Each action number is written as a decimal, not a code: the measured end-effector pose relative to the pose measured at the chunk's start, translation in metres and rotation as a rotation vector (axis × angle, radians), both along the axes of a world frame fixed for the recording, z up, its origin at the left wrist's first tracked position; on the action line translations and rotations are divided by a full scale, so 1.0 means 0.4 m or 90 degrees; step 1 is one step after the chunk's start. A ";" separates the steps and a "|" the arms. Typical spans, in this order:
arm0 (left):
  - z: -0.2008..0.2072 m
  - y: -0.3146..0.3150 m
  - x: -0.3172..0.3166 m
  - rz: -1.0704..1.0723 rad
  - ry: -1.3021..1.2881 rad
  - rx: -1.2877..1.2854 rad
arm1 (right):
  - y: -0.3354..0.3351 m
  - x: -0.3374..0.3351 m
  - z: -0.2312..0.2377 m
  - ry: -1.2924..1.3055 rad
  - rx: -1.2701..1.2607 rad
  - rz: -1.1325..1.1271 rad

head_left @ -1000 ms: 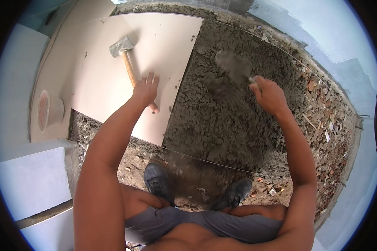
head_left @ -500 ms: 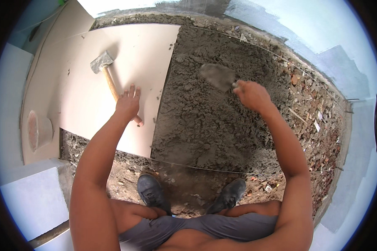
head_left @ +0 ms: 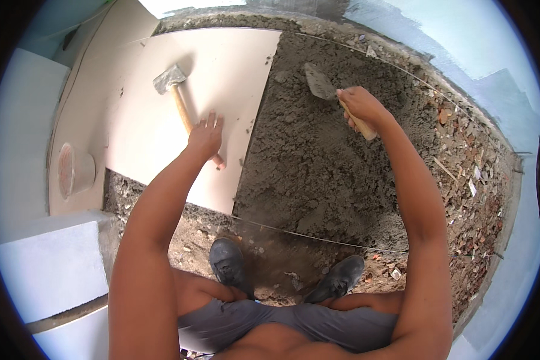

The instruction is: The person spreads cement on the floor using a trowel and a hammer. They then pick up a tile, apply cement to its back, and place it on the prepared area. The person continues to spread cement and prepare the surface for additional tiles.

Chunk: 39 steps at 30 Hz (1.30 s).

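Dark shoes [head_left: 227, 262] stood on soil, nearest. Taut string [head_left: 309, 234] ran just beyond. Hands well apart. Left hand [head_left: 205, 141] open, palm down, fingers extended, over handle of mallet [head_left: 180, 107]; mallet lay on pale tile [head_left: 237, 84], head pointing away. Whether palm bore on handle or tile: could not tell. Right hand [head_left: 361, 108], farther out, was closed around wooden handle of trowel [head_left: 320, 81]; blade was over grey mortar bed [head_left: 318, 171], contact unclear.

Pretty bright, cream tile [head_left: 144, 129] glaring around 10 o'clock, hammer [head_left: 180, 106] shadow toward 2, fisheye-bent walls [head_left: 468, 36], black corners.
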<state>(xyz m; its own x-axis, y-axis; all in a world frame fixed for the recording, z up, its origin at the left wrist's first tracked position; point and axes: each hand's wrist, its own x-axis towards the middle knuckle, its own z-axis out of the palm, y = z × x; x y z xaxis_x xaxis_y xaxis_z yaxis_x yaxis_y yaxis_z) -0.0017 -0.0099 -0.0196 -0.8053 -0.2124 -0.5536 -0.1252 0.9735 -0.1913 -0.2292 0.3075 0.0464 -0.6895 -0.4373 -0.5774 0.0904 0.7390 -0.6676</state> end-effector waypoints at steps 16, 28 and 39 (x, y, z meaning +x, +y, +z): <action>-0.002 0.003 0.008 0.025 -0.005 -0.001 | 0.061 0.402 0.073 -0.057 0.028 0.535; -0.015 -0.021 0.001 -0.016 0.017 0.012 | 0.181 0.568 0.081 0.315 0.043 0.619; -0.010 0.015 -0.018 -0.028 -0.019 0.029 | 0.461 0.363 0.048 0.386 0.289 0.241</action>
